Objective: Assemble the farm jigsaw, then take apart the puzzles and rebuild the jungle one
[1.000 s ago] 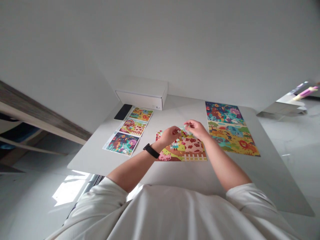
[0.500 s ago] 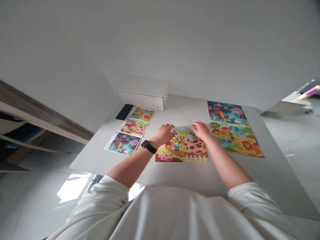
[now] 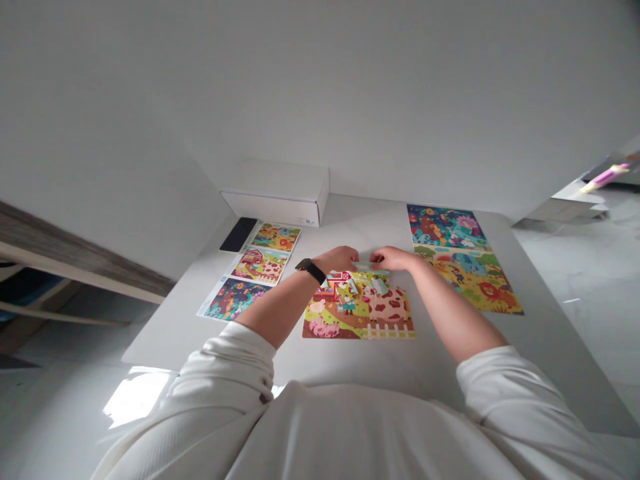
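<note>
A farm puzzle (image 3: 357,310) lies on the table before me, with a spotted cow, a pig, a white fence and a red barn. At its far edge my left hand (image 3: 345,257), below a black watch, is closed with the fingers bent down. My right hand (image 3: 393,258) is closed at the same edge, a short gap to the right. Between them shows a pale green strip of the puzzle (image 3: 369,267), gripped at its ends. The fingertips are partly hidden, as is the puzzle's upper left part.
On the left lie a reference sheet (image 3: 260,265) with three pictures and a black phone (image 3: 239,235). A white box (image 3: 273,203) stands at the back against the wall. Two colourful puzzles, a night scene (image 3: 447,227) and a savanna scene (image 3: 470,277), lie on the right.
Both hands have drawn closer together along the puzzle's far edge, and their spread fingers have closed on the pale strip. The view has shifted slightly.
</note>
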Available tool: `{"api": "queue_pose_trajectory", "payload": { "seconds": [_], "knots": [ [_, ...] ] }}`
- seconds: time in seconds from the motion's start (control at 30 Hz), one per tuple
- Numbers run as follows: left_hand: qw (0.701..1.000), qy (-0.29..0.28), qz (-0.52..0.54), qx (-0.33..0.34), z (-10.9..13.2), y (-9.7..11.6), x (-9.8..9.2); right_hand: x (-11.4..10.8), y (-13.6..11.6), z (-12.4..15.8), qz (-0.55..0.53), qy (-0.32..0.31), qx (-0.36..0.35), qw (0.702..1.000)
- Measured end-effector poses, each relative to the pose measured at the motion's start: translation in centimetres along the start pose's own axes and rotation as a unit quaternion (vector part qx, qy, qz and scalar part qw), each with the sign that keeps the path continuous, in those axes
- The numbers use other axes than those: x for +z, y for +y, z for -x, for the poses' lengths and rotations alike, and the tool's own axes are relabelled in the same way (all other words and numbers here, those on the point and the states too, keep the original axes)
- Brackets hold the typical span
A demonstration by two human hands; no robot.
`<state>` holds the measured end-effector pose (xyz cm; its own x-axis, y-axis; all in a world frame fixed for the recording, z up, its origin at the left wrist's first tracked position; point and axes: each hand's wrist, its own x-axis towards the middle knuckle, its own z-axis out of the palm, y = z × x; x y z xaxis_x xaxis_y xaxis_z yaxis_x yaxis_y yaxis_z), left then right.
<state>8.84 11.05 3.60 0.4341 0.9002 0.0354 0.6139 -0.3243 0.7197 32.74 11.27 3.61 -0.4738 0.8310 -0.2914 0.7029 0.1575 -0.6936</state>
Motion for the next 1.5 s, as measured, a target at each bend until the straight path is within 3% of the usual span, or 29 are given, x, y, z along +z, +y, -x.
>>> {"api": "queue_pose_trajectory", "payload": {
  "seconds": [0.1,0.17,0.43,0.53,0.87,0.93,1.1,1.2,1.33,1.4,1.5],
  "knots": [
    [0.997,-0.076,-0.025,0.017,1.0,1.0,-1.1,0.0,0.0,2.1,-0.051,0.025,-0.048,0.997],
    [0.994,-0.090,-0.030,0.048,1.8,2.0,-1.9,-0.3,-0.5,3.6,-0.066,0.056,-0.070,0.994],
    [0.994,-0.071,-0.014,0.087,3.7,5.2,-4.0,-1.7,-2.8,7.3,-0.087,0.119,-0.076,0.986],
    [0.995,-0.068,0.007,0.072,4.0,5.4,-4.2,-1.4,-3.3,7.7,-0.068,0.150,-0.072,0.984],
    [0.997,0.031,0.008,0.068,5.3,5.4,-5.2,-1.3,-4.1,7.9,-0.059,0.241,-0.089,0.965],
    [0.997,0.031,0.010,0.071,5.5,5.3,-5.3,-1.2,-3.7,7.7,-0.093,0.229,-0.093,0.964],
    [0.997,0.040,-0.025,0.053,4.9,3.9,-4.7,-0.3,-1.8,6.6,-0.115,0.166,-0.058,0.978],
    [0.995,0.055,-0.062,0.050,4.4,3.2,-3.9,0.6,-0.9,5.9,-0.138,0.178,-0.044,0.973],
    [0.988,0.099,-0.073,0.096,3.9,3.5,-2.6,1.5,-0.7,5.3,-0.178,0.181,-0.052,0.966],
    [0.992,0.063,-0.040,0.101,3.9,3.7,-1.8,1.9,-0.9,5.4,-0.187,0.163,-0.064,0.967],
    [0.999,0.007,0.010,0.046,4.2,3.6,-0.6,2.5,-1.1,5.8,-0.180,0.162,-0.068,0.968]
  ]
}}
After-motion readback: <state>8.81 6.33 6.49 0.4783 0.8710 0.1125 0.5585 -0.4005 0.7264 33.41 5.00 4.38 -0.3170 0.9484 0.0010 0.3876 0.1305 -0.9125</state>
